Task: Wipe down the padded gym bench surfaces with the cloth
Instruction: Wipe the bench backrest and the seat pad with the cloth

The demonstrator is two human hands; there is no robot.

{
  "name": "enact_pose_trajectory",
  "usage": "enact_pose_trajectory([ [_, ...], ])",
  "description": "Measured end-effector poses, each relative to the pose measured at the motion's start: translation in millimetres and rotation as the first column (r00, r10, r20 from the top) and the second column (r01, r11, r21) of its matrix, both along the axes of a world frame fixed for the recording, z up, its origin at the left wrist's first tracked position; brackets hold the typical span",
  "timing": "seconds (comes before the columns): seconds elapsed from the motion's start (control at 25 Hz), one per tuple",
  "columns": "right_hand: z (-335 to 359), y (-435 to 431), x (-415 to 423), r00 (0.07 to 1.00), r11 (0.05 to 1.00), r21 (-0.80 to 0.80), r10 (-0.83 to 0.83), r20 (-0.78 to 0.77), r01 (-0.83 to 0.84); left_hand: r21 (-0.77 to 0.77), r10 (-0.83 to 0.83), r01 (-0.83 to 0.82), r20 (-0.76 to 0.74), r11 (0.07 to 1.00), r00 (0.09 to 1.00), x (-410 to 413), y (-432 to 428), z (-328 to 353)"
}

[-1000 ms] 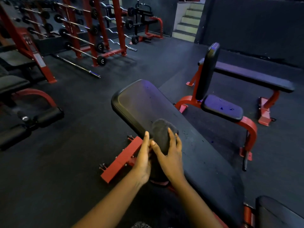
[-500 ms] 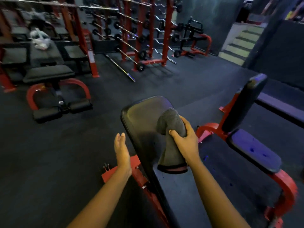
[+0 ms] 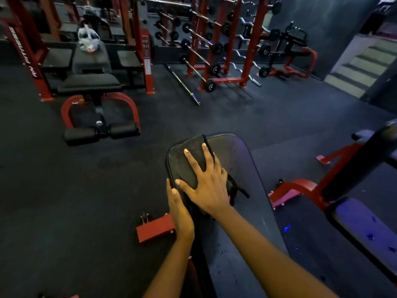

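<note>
A black padded bench [image 3: 238, 160] on a red frame runs from the bottom centre up to its rounded far end. A dark grey cloth [image 3: 187, 168] lies spread over that far end. My right hand [image 3: 206, 183] presses flat on the cloth with fingers splayed. My left hand [image 3: 179, 209] rests against the bench's left edge, its thumb touching the cloth's near corner. A dark strip of the cloth's hem [image 3: 240, 190] sticks out to the right of my right hand.
A second red-framed seat with a blue-lit pad [image 3: 365, 229] stands close on the right. A sit-up bench [image 3: 90, 84] is at the left. Red barbell racks [image 3: 214, 46] and a loose bar [image 3: 182, 84] line the back. Stairs [image 3: 363, 65] rise at far right.
My right hand laid the bunched cloth flat on the bench end and now presses on it. My left hand moved in from the open air to the bench's left edge.
</note>
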State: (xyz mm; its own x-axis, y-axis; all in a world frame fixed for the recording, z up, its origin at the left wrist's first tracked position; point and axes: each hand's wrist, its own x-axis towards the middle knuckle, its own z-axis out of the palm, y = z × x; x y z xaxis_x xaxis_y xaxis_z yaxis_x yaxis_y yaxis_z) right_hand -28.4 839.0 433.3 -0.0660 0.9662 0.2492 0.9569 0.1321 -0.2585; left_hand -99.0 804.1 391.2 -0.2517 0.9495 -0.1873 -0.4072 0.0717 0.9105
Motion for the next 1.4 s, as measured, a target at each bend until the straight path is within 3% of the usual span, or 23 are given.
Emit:
enact_pose_trajectory([
  [0.2, -8.3, 6.9, -5.7, 0.992, 0.974, 0.207, 0.076, 0.105, -0.096, 0.043, 0.009, -0.007, -0.055, 0.999, 0.998, 2.6, 8.6, -18.1],
  [0.32, -11.3, 18.8, -4.5, 0.989, 0.963, 0.264, 0.024, 0.145, -0.062, 0.061, 0.058, -0.053, -0.071, 0.997, 0.996, 4.9, 14.5, -23.2],
  [0.52, 5.4, 61.7, 79.7, 0.953, 0.945, 0.127, -0.300, -0.042, 0.303, 0.068, 0.152, -0.142, -0.173, 0.987, 0.973, 8.8, 17.3, -27.7],
  [0.68, 7.0, 70.7, 112.5, 0.923, 0.922, 0.060, -0.378, -0.072, 0.382, 0.049, 0.135, -0.127, -0.218, 0.991, 0.967, 10.6, 15.3, -27.6],
  [0.8, 6.0, 70.2, 110.9, 0.876, 0.888, 0.027, -0.447, -0.182, 0.459, 0.042, 0.123, -0.116, -0.301, 0.992, 0.946, 9.5, 14.1, -24.5],
  [1.0, 2.7, 45.7, 88.2, 0.872, 0.888, 0.006, -0.450, -0.192, 0.459, -0.055, -0.135, 0.125, -0.294, 0.991, 0.946, -16.2, 4.9, -6.1],
  [1.08, -6.2, 21.0, 64.1, 0.892, 0.904, 0.035, -0.414, -0.179, 0.427, 0.012, -0.151, 0.176, -0.466, 0.984, 0.872, -36.5, -2.6, 4.4],
  [1.16, -16.5, -9.9, 32.8, 0.908, 0.914, 0.086, -0.378, -0.180, 0.397, 0.135, -0.125, 0.288, -0.674, 0.948, 0.728, -53.9, -7.3, 15.8],
  [1.28, -36.1, -57.6, -20.4, 0.902, 0.910, 0.072, -0.391, -0.180, 0.409, 0.180, -0.121, 0.588, -0.892, 0.789, 0.436, -67.0, 8.2, 39.3],
  [1.4, -51.0, -79.8, -48.3, 0.874, 0.876, 0.075, -0.462, -0.152, 0.477, 0.124, -0.053, 0.791, -0.980, 0.599, 0.193, -53.7, 44.5, 55.2],
])
